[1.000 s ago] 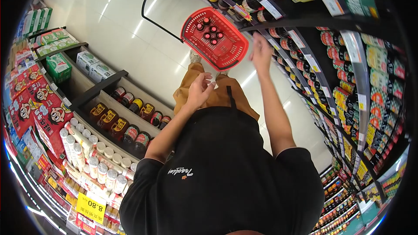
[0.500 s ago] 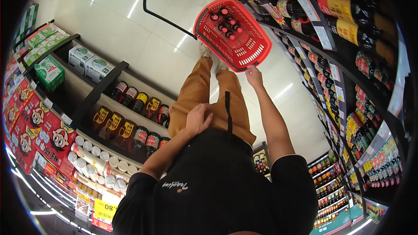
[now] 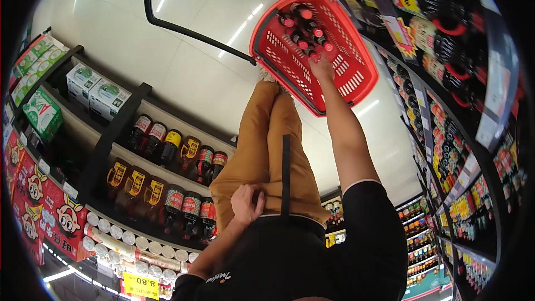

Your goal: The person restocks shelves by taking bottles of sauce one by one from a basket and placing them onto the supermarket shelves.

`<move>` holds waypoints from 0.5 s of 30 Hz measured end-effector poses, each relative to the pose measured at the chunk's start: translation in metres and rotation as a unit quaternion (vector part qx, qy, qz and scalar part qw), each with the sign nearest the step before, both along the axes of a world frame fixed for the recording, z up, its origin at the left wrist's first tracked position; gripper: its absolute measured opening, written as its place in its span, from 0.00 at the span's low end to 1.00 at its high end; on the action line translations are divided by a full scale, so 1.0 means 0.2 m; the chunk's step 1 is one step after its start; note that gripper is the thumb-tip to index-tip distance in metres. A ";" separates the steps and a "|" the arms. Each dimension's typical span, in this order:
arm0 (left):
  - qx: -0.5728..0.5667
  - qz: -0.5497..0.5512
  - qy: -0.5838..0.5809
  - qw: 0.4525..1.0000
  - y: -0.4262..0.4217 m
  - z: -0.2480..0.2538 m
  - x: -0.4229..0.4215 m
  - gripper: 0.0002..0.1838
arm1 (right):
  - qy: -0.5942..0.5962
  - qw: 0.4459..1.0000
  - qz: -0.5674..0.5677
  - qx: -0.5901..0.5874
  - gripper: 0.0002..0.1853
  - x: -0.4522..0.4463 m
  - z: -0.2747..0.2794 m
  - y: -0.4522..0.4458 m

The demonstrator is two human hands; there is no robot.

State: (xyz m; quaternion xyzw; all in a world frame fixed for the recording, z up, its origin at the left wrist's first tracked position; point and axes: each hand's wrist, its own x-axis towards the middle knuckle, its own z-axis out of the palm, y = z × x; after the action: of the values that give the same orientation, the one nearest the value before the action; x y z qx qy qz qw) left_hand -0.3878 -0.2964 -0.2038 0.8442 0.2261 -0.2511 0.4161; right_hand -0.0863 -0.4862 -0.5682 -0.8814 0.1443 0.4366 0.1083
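Your right grip (image 3: pixel 321 69) is inside the red basket (image 3: pixel 361 68), with red-capped bottles (image 3: pixel 317 32) clustered just beyond it; you cannot tell whether it pinches one. Your left grip (image 3: pixel 246 203) lies curled against your brown trousers (image 3: pixel 256 128), any pinch on the cloth unclear.

Yellow price sign (image 3: pixel 141 286) reads 8.80, upside down; white lettering (image 3: pixel 218 277) on black shirt (image 3: pixel 317 256) unclear

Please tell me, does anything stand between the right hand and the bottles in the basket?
Nothing visible stands in the way. The right hand is inside the open red basket, right beside the nearest of the red-capped bottles. Whether it touches one, I cannot tell.
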 end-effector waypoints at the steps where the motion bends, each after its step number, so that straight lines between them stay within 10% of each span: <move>1: 0.003 0.003 -0.003 1.000 0.00 -0.01 -0.01 0.09 | 0.020 1.000 -0.012 -0.007 0.33 0.01 -0.06 0.03; 7: -0.009 -0.010 -0.006 1.000 -0.01 -0.04 -0.06 0.09 | 0.003 0.999 0.021 -0.032 0.26 -0.04 -0.26 0.04; 15: -0.006 -0.001 0.010 1.000 0.01 0.03 -0.03 0.07 | 0.005 1.000 0.026 -0.008 0.24 -0.25 0.37 -0.12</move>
State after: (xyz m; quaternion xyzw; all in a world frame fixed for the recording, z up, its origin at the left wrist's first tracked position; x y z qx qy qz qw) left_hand -0.3943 -0.2954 -0.1976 0.8394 0.2283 -0.2614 0.4183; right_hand -0.1360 -0.5095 -0.4948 -0.8837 0.1251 0.4422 0.0889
